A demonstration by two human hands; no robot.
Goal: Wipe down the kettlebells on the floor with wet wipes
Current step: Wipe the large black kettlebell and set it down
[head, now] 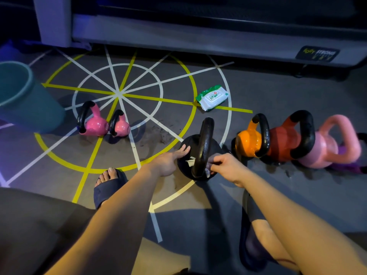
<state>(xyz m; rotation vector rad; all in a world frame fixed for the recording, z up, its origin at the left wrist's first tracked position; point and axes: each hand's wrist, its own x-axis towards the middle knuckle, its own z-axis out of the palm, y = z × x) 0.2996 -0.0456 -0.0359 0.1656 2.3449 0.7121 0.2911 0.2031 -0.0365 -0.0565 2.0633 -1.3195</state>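
Taped floor (278,92), one black kettlebell (204,143), one wipe (191,161), one wipes pack (212,97)

Bare floor (158,124) lay open left of the black kettlebell (198,147); the orange kettlebell (248,141) crowded its right.

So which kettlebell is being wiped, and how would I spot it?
Find the big yellow-and-white floor circle. At its near right edge, left of the orange kettlebell, stands the black kettlebell, the left hand on it and the right hand holding a wipe at its handle. It is the only all-black one; neighbours are orange, red, pink.
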